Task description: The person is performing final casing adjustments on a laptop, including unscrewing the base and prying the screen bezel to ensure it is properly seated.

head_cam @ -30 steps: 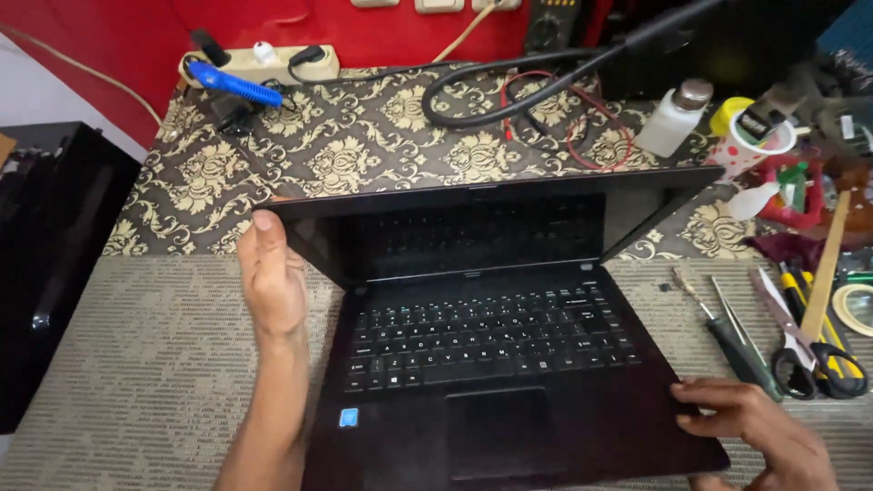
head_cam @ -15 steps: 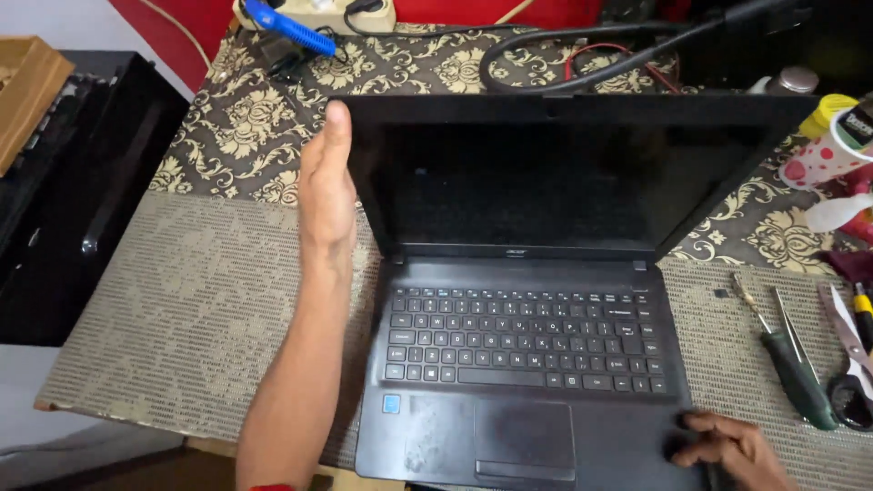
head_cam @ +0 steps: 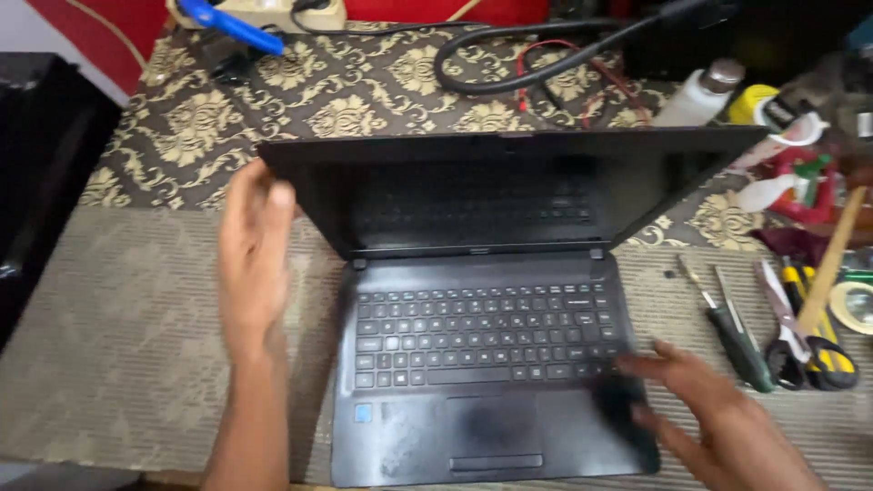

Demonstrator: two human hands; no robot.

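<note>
A black laptop (head_cam: 482, 350) lies open on a patterned cloth. Its dark screen (head_cam: 473, 200) is tilted back and switched off. My left hand (head_cam: 253, 259) is blurred beside the screen's left edge, fingers apart, with the fingertips close to the lid's upper left corner; I cannot tell if they touch it. My right hand (head_cam: 709, 409) hovers over the right palm rest with fingers spread and holds nothing.
Screwdrivers (head_cam: 737, 336), pliers with yellow handles (head_cam: 818, 336) and a tape roll (head_cam: 857, 305) lie right of the laptop. A white bottle (head_cam: 696, 95), a looped black cable (head_cam: 509, 68) and a power strip (head_cam: 273, 14) sit behind. A black case (head_cam: 45, 182) stands at the left.
The screen has tipped further back. My left hand has loosened from the screen's left edge. My right hand has lifted off the front right corner and moved up over the palm rest.
</note>
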